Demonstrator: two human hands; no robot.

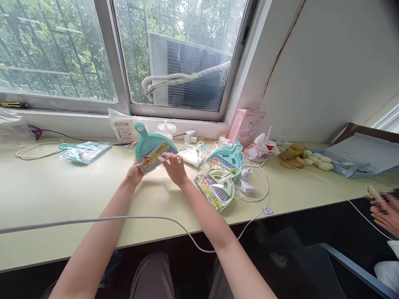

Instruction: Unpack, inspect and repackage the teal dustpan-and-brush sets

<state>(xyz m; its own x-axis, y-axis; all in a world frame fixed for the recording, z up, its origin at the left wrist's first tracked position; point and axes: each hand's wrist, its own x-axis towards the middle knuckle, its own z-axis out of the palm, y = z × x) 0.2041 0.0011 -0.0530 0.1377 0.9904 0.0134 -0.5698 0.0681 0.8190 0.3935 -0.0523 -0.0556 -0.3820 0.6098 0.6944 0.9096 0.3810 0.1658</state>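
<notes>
Upright above the table, a teal dustpan set [152, 145] with a yellow-green label is held at its lower left edge by my left hand [136, 173]. My right hand [174, 167] has its fingers spread against the lower right of the label. To the right lie teal dustpan sets [229, 157] and a green set with a grey brush [218, 187], in clear wrapping. A pale green set [192, 153] lies behind my right hand. Another wrapped teal set [85, 152] is at the left.
A white cable [149, 217] crosses in front of my forearms. Chargers [247, 186], a pink box [246, 126], a wrapped cup [262, 147] and an open cardboard box [368, 151] stand right. Another person's hand [386, 211] shows at the right edge. The window is behind.
</notes>
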